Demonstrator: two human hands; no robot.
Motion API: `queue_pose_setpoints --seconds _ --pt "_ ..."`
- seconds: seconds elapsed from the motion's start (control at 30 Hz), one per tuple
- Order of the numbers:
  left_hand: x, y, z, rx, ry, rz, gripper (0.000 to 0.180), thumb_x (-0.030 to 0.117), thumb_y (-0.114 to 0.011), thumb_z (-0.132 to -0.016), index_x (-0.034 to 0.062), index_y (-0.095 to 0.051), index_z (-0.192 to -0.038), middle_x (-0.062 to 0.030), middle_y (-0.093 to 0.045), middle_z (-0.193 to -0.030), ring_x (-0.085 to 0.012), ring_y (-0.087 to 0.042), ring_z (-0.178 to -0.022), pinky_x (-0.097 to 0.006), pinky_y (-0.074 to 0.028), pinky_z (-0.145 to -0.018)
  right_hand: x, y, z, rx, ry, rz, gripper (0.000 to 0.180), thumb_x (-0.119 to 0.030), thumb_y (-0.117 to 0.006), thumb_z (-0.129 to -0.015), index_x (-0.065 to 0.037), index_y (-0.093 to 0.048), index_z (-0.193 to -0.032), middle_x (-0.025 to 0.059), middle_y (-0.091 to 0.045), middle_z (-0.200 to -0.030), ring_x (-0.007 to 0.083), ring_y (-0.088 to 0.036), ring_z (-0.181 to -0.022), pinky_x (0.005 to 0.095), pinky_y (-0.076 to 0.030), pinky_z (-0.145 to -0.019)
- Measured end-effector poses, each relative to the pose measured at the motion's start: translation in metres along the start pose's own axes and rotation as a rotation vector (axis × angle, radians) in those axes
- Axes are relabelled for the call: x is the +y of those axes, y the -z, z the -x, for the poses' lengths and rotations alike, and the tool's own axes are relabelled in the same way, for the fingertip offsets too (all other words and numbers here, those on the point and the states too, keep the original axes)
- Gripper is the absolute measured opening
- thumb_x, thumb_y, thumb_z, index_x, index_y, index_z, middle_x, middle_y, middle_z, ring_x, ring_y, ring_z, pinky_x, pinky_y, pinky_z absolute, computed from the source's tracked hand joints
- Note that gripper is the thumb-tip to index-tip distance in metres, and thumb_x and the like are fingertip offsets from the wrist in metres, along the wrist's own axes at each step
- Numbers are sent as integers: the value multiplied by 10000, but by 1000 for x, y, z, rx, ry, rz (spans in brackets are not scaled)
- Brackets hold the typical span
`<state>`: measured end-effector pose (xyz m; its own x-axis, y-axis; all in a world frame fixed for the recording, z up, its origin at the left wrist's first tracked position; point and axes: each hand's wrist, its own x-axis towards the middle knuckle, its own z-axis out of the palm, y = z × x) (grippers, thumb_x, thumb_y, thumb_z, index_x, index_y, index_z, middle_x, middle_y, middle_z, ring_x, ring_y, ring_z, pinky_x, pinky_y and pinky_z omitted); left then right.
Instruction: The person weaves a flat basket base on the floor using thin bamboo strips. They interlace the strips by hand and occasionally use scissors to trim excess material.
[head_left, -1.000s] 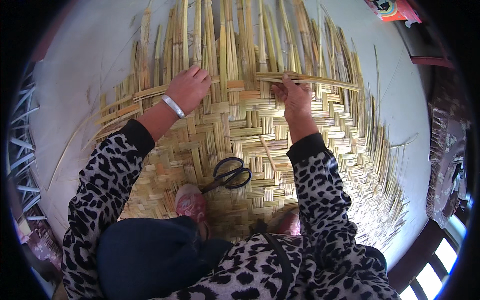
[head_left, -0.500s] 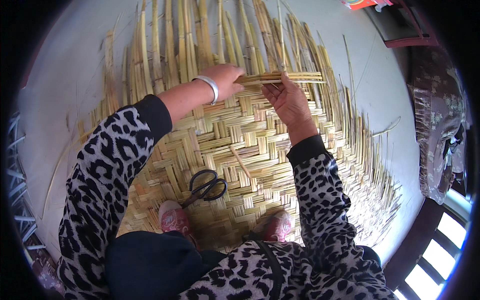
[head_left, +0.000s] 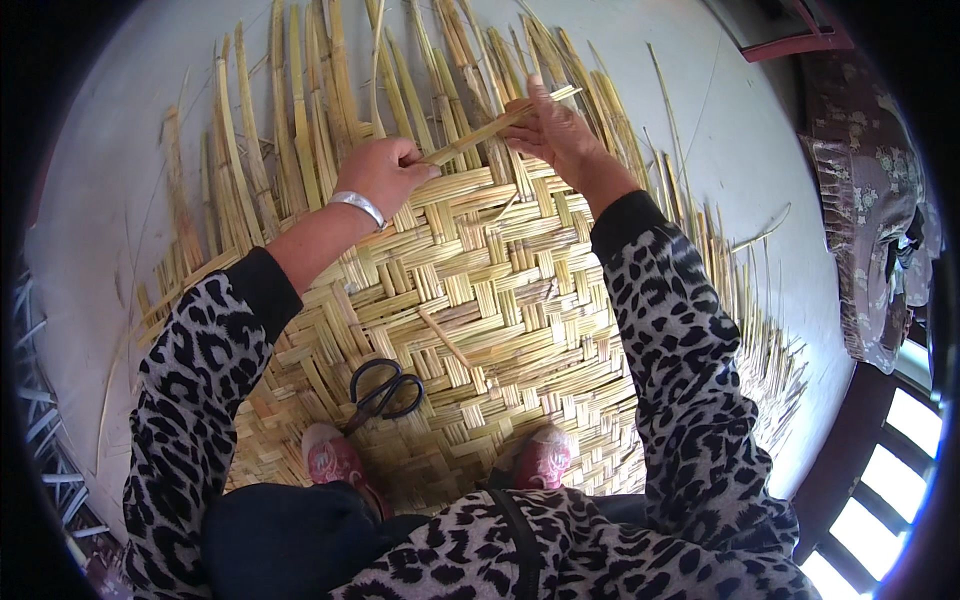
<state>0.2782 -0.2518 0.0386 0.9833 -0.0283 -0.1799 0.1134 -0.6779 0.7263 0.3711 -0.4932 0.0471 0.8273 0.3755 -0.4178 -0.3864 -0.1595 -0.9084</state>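
Observation:
A split reed strip (head_left: 465,145) slants up to the right between my hands, over the far edge of a woven reed mat (head_left: 470,330). My left hand (head_left: 382,178), with a silver bangle at the wrist, is closed in a pinch on its lower left end. Toward the strip's upper right end, my right hand (head_left: 560,135) has the thumb raised across it and the fingers behind, holding it loosely. Unwoven reed lengths (head_left: 300,120) fan out beyond the mat's edge, behind both hands.
Black-handled scissors (head_left: 385,390) lie on the mat near my left shoe (head_left: 333,460). A loose reed piece (head_left: 445,338) rests on the weave. At the right hang a fringed patterned cloth (head_left: 865,200) and a dark barred frame (head_left: 850,480). Metal bars (head_left: 40,410) stand at far left.
Both hands have shifted left. My right hand has risen and its fingers have loosened. The strips held level across the mat's far edge before now show as one slanting strip.

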Motion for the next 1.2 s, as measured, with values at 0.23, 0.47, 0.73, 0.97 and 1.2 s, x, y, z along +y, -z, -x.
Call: queue_pose_setpoints --seconds 0.23,0.47,0.73,0.97,1.2 --pt "-3 -10 5 159 31 82 298 276 -737 -824 -1 -641 -766 -80 -586 -597 -157 -525 -531 -342 -424 -532 -9 -5 -17 -118 -70 400 1049 -761 -492 -817 106 -356 -1391 300 -469 -1340 309 -527 -1221 378 -450 -1029" --pt "-3 -6 6 193 110 138 260 286 -706 -814 29 -671 -817 -115 -673 -709 -249 -645 -639 -359 -499 -620 -2 -8 -45 17 -50 712 634 -363 -835 -729 116 -621 -1084 187 -667 -888 228 -671 -710 337 -531 -602" --pt "-5 -9 7 240 124 260 263 282 -703 -816 21 -671 -821 -110 -668 -697 -235 -637 -625 -356 -493 -611 -4 -9 -46 -38 -91 599 375 -275 -795 -780 -9 -682 -1019 99 -682 -892 194 -631 -788 353 -504 -702" --pt "-15 -19 4 277 149 245 265 288 -690 -818 23 -685 -838 -103 -679 -701 -217 -642 -625 -356 -495 -608 -10 -21 -38 54 14 764 401 -353 -812 -717 -34 -702 -934 102 -692 -798 247 -683 -761 401 -549 -653" --pt "-18 -23 0 271 161 210 227 225 -722 -847 4 -674 -860 -5 -623 -683 -79 -534 -579 -266 -439 -536 -5 -28 -34 124 103 1042 510 -418 -800 -694 -76 -686 -1055 128 -703 -947 278 -686 -881 394 -537 -759"
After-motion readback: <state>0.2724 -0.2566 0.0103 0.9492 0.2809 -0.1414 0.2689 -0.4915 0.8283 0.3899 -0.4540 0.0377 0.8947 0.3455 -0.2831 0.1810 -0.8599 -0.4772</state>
